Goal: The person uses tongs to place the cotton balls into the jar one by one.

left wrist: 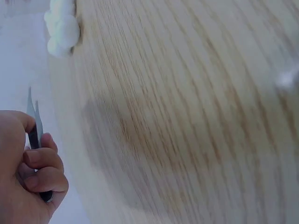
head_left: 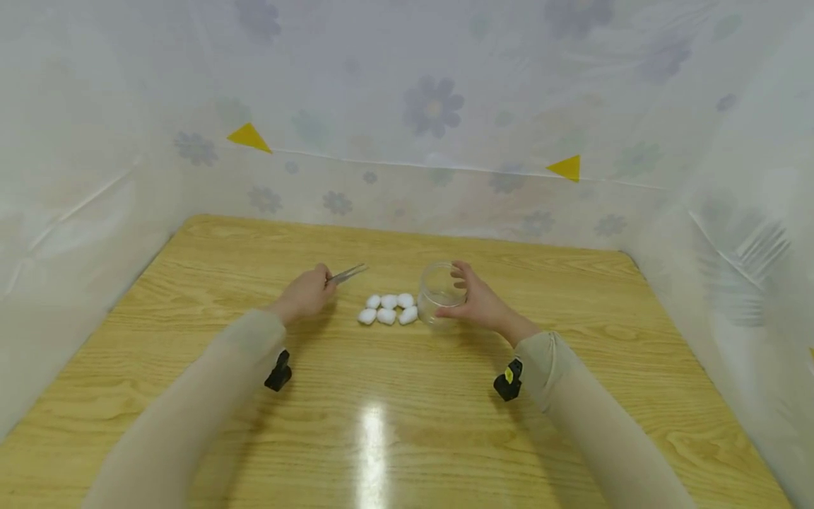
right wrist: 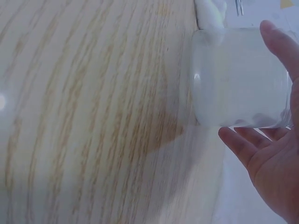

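Nearest the camera, in the lower half of the head view, two sleeved forearms reached forward over the bench (head_left: 407, 438), each with a small black camera at the wrist. Just beyond, left of centre, the left hand (head_left: 305, 295) was clenched round the tweezers (head_left: 346, 274), whose tips pointed right, raised off the wood and clear of anything. At mid-frame lay the cotton balls (head_left: 388, 309), six in two rows, touching one another (the rightmost nearly against the glass). Right of them the right hand (head_left: 477, 302) cupped the jar (head_left: 439, 293), thumb and fingers curved round its wall; it stood upright and looked empty. Farthest back hung the flowered sheet (head_left: 432, 106) with two yellow triangles. To do the pickup well, I judged, the tips should open over one ball at the row's edge, pinch lightly at its middle, and the jar be kept steady.
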Available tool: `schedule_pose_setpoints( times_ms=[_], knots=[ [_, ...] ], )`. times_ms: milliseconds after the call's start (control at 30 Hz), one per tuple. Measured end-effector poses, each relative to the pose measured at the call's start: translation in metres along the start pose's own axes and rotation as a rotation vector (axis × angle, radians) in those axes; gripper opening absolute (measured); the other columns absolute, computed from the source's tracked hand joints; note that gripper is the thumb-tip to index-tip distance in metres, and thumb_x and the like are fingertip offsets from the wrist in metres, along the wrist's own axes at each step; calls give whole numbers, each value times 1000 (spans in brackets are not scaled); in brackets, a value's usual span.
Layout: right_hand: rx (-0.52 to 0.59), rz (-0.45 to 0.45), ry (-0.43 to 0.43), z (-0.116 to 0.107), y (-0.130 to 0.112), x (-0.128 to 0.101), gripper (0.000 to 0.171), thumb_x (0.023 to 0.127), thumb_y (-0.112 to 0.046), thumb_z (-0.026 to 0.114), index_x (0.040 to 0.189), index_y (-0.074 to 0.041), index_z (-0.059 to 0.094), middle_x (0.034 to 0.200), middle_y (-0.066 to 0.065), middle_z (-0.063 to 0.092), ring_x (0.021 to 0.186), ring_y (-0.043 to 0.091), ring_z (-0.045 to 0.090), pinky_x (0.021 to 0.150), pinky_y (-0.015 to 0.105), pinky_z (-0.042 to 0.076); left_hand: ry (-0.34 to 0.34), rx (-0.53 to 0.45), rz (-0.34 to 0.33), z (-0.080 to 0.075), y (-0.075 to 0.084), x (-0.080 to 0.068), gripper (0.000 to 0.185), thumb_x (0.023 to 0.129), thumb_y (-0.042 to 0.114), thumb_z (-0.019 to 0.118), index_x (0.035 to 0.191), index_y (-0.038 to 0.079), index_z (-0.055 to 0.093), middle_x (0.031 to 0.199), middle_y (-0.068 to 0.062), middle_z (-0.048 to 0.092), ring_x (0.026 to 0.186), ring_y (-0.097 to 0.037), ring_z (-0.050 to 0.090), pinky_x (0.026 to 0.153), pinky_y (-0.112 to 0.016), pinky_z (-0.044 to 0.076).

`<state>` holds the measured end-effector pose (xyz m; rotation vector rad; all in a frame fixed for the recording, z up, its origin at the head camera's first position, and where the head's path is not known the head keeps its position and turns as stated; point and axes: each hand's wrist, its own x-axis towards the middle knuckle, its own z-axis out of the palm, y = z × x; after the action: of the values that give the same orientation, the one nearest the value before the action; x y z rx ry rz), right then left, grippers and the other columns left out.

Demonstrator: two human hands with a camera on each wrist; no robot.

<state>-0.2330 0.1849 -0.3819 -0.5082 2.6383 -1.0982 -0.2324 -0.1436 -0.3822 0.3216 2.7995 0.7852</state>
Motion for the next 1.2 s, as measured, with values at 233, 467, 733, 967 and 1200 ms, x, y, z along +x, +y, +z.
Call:
schedule_pose_setpoints(
  times_ms=[233,467,733,967,1200],
  knots=[
    [20,-7,3,-1,0,-2,104,77,-29,78,149,-6,8,149,23,27,134,41,34,102,57,35,22,-9,22,-2,-2,-3,29,101,24,42,114,0,52,92,-16,63,56,-15,43,52,-27,35],
    [24,-10,-3,-1,1,-3,105,77,-32,78,149,-6,7,150,23,26,134,41,33,102,57,36,26,3,30,-6,-7,-6,29,100,25,46,111,2,58,99,-15,64,68,-18,51,60,-30,40],
    [31,9,-1,0,3,-1,103,77,-28,78,150,-9,7,150,21,26,135,40,33,102,56,36,41,-15,125,-7,-12,-6,26,98,22,50,111,2,61,105,-16,64,94,-28,60,81,-43,47],
    [35,-4,5,0,4,0,103,76,-29,78,149,-9,8,149,23,26,134,41,33,101,56,37,16,-5,176,-4,-15,-6,25,97,21,51,111,2,61,103,-14,65,94,-27,61,82,-44,48],
    [26,-4,6,0,6,0,103,76,-30,78,149,-7,9,149,24,27,133,42,34,101,56,37,-7,0,173,0,-14,-9,22,97,21,53,107,5,63,99,-11,66,89,-23,61,78,-41,48]
  ],
)
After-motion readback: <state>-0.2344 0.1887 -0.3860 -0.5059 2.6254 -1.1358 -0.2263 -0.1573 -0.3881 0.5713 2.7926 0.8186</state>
